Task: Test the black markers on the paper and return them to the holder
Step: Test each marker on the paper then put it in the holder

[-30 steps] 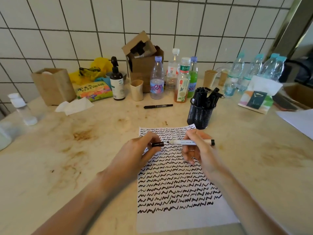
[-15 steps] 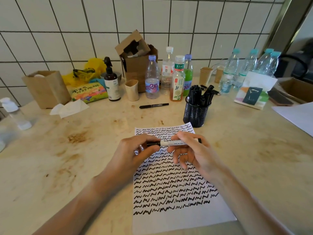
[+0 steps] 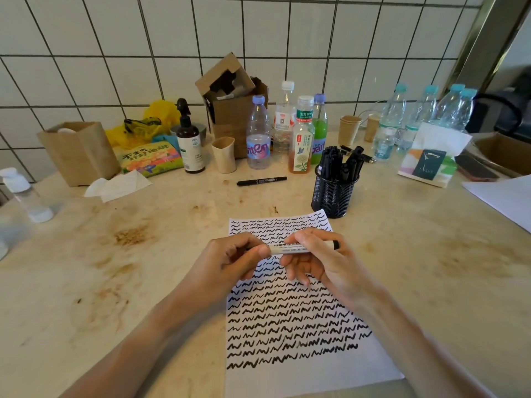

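Observation:
Both hands hold one marker (image 3: 290,248) level above the paper (image 3: 293,320), a white-barrelled marker with a black end. My right hand (image 3: 321,261) pinches the barrel between thumb and fingers. My left hand (image 3: 232,261) grips the marker's left end, where the cap is hidden inside the fingers. The sheet is covered with rows of black squiggles. A black mesh holder (image 3: 333,193) full of black markers stands just beyond the paper's far right corner. Another black marker (image 3: 261,181) lies loose on the counter farther back.
Several drink bottles (image 3: 301,136), a cardboard box (image 3: 232,110), a pump bottle (image 3: 188,139) and paper cups (image 3: 224,155) line the tiled wall. A tissue pack (image 3: 431,159) and water bottles (image 3: 416,116) are at the right, a paper bag (image 3: 77,152) at the left.
My left hand has pushed the cap onto the marker's tip; the gap between cap and barrel has gone and the two hands have come together.

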